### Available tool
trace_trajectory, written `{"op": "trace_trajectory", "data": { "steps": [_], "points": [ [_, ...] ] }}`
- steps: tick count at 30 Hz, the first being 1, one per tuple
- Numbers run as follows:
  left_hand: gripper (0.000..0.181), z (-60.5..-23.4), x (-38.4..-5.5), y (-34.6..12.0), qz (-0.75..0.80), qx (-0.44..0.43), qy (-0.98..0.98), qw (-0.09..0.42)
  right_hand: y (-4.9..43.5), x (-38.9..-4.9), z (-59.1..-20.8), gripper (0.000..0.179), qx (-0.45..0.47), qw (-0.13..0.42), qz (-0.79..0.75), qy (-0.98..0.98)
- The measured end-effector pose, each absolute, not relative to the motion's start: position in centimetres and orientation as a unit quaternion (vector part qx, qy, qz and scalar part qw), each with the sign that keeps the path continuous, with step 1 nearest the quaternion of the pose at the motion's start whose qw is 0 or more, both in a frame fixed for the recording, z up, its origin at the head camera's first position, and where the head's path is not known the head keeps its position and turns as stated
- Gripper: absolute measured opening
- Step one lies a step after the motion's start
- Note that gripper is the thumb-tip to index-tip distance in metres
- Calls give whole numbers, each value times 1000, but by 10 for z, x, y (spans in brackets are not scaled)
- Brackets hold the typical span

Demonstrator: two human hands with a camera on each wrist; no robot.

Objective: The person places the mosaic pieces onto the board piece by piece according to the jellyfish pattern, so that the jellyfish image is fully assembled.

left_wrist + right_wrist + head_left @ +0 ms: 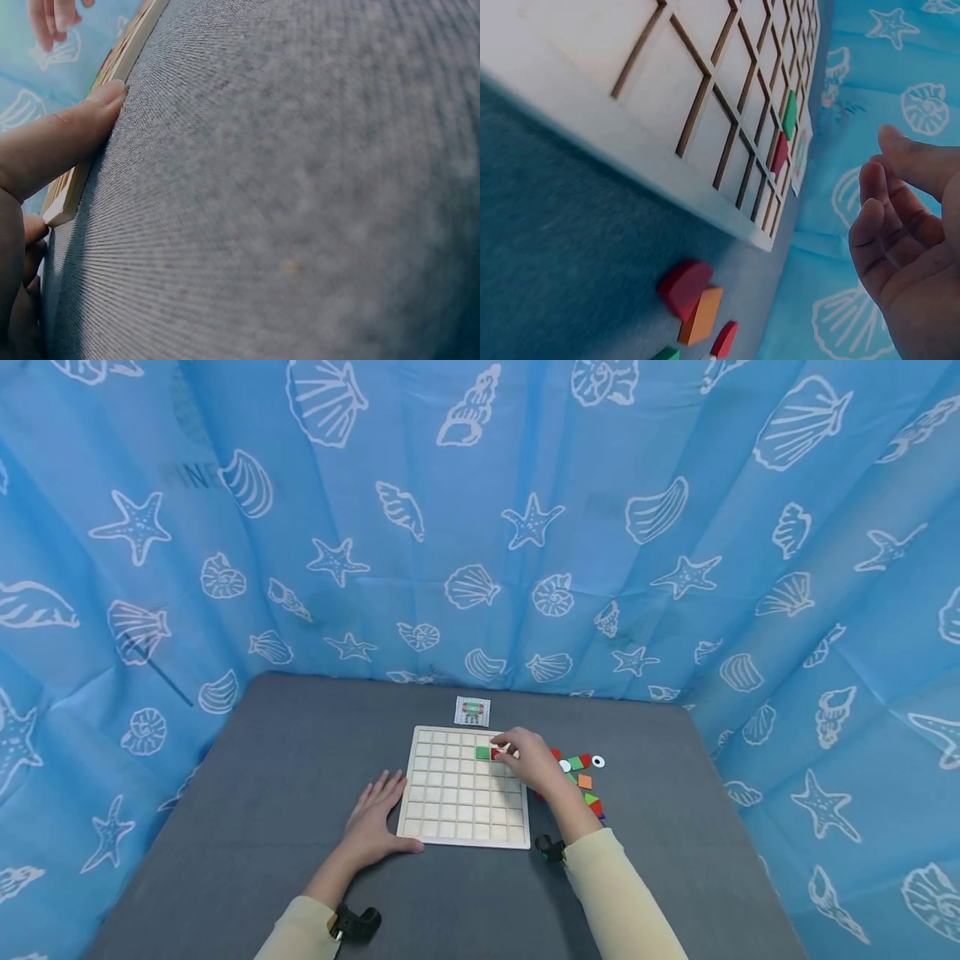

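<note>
A pale wooden grid board lies on the grey surface. My left hand rests at its front left corner, fingers spread along the left side. In the left wrist view the thumb touches the board's front edge. My right hand hovers over the far right part, by a red piece set in a cell beside a green square. The right wrist view shows its fingers loosely bent, thumb near the index finger, with nothing visible between them.
Right of the board lie several loose pieces, among them an orange square and a white ring. A small printed card lies behind the board. A blue shell-patterned curtain hangs around the table.
</note>
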State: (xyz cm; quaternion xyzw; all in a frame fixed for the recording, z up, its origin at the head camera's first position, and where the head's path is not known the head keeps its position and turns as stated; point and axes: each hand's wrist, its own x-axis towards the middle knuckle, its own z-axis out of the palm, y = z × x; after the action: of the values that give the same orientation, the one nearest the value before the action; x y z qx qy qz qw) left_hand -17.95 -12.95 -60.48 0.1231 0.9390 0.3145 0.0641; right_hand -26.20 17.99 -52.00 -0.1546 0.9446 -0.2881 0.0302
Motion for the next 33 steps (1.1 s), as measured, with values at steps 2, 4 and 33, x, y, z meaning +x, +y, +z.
{"op": "trace_trajectory", "data": {
  "steps": [2,4,33],
  "points": [
    [131,-605,-179,-131,313,124,939,65,182,-257,-518,29,-151,21,-289,945],
    [131,-605,-180,-131,318,126,938,61,186,-251,-516,28,-146,11,-294,944],
    [130,-603,-179,-130,323,124,936,66,306,-192,-543,26,-16,-27,-290,957]
  ]
}}
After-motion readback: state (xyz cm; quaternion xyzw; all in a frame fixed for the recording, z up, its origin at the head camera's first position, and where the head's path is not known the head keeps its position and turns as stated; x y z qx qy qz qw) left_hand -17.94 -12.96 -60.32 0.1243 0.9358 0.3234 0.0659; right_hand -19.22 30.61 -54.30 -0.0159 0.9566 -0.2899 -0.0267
